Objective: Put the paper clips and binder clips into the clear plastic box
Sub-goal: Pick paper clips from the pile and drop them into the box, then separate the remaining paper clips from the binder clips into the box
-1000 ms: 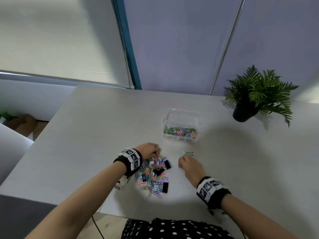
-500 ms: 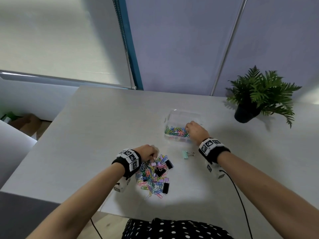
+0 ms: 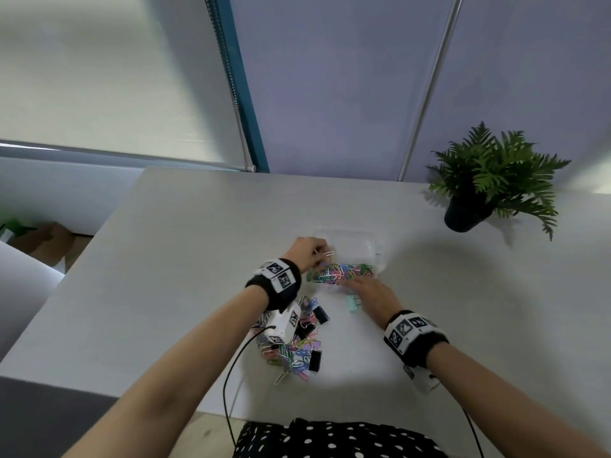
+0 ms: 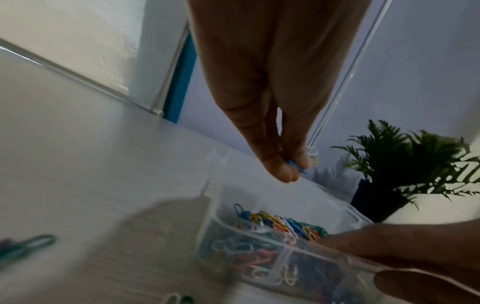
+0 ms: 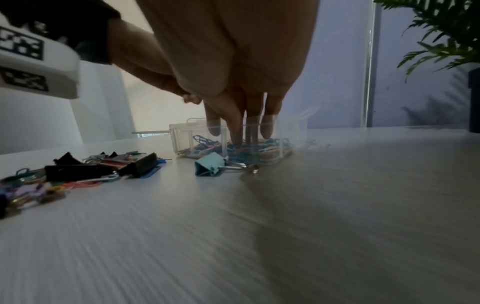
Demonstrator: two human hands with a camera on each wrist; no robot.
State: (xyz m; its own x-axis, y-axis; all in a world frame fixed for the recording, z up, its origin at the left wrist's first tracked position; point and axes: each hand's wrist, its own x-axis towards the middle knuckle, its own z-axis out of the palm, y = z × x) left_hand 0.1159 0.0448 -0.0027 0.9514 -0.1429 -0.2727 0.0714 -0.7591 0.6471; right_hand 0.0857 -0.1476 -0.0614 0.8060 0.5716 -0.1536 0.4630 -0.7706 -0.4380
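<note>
The clear plastic box (image 3: 375, 246) holds several coloured paper clips (image 3: 340, 271). My left hand (image 3: 319, 254) hovers over the box's left end and pinches a few paper clips (image 4: 298, 164), one of them white and one blue. My right hand (image 3: 350, 282) reaches over the box's near wall. Its straight fingers (image 5: 237, 133) point down into the box (image 5: 291, 131) and touch the clips there. A mint binder clip (image 3: 351, 305) (image 5: 209, 164) lies on the table just in front of the box, under my right hand. The pile of clips (image 3: 294, 342) lies nearer me, partly hidden by my left wrist.
A potted fern (image 3: 489, 180) stands at the back right of the white table (image 3: 182, 259). Black binder clips (image 5: 140, 167) lie in the pile. A cable (image 3: 231, 375) runs from my left wrist over the table's near edge. Wall and window blind stand behind the table.
My left hand lifted off the pile with paper clips and moved forward to the box. My right hand went from the table by the mint binder clip to the box.
</note>
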